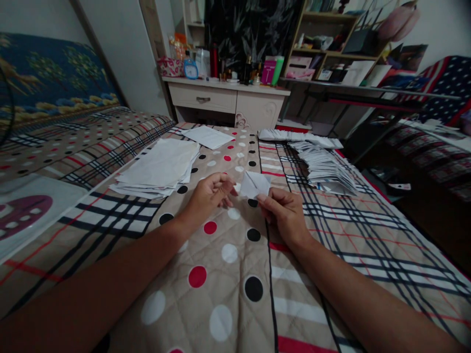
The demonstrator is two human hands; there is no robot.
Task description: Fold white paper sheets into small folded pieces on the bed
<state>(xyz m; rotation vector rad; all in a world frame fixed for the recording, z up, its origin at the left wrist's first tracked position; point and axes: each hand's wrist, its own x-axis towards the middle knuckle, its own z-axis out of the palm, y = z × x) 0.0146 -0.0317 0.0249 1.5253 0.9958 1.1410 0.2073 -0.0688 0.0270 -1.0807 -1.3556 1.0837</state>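
My right hand point(282, 208) pinches a small folded white paper point(253, 185) at its lower right corner, thumb on the near side. Diagonal creases meet near the middle of the paper's face. Just left of it, my left hand point(215, 190) is held with loosely curved fingers and nothing visible in them, a little apart from the paper. Beyond the left hand lies a stack of white sheets point(158, 164), with another few sheets point(209, 136) behind it. On the right, folded paper pieces point(324, 166) lie in a fanned row, and a second row point(296, 137) sits behind them.
A quilted bedspread point(235, 274) with dots and plaid stripes lies under everything. At the left edge is a whitish plastic item point(33, 206) with a purple print. A white dresser point(221, 100) with bottles and a blue clock point(190, 68) stands beyond the bed.
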